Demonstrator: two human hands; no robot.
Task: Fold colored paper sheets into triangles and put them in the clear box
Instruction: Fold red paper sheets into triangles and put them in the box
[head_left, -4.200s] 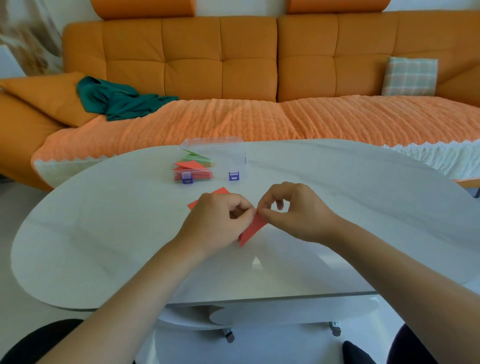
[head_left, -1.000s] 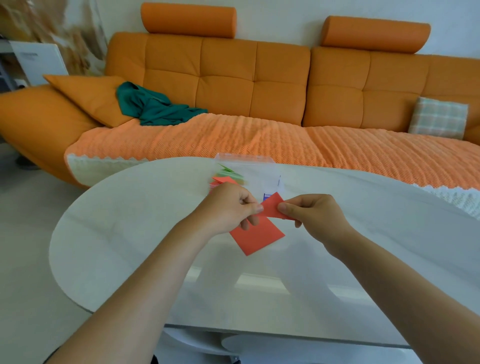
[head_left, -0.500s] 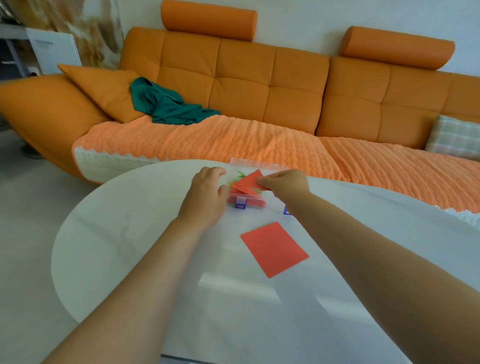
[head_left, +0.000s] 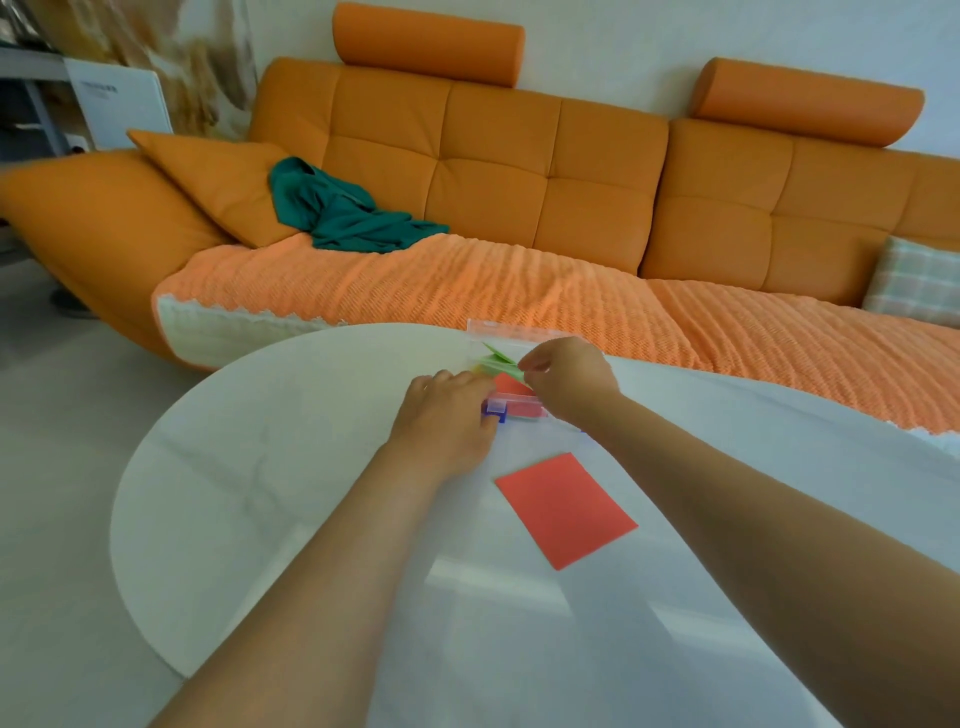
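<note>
Right hand (head_left: 569, 376) fingers (head_left: 531, 364) curl over the clear box (head_left: 519, 408) at frame centre; grip unclear. Left hand (head_left: 447, 415) fingers rest relaxed against its left end. Below, the red sheet (head_left: 566, 517) lies flat on the tabletop (head_left: 260, 493), long axis toward lower right.

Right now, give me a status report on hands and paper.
Left hand rests against clear box, fingers relaxed. Right hand over box, grip unclear. Red triangle inside. Flat red sheet on table, nothing blocking.

One white oval tabletop (head_left: 260, 467) carries one flat red paper sheet (head_left: 565, 512) and, at its 12 o'clock, one clear plastic box (head_left: 501, 327), plus one orange sofa (head_left: 498, 171), two orange cylindrical headrests (head_left: 428, 44) (head_left: 805, 101), one orange cushion (head_left: 218, 187), one checked cushion (head_left: 914, 283) and one teal cloth (head_left: 343, 213).
</note>
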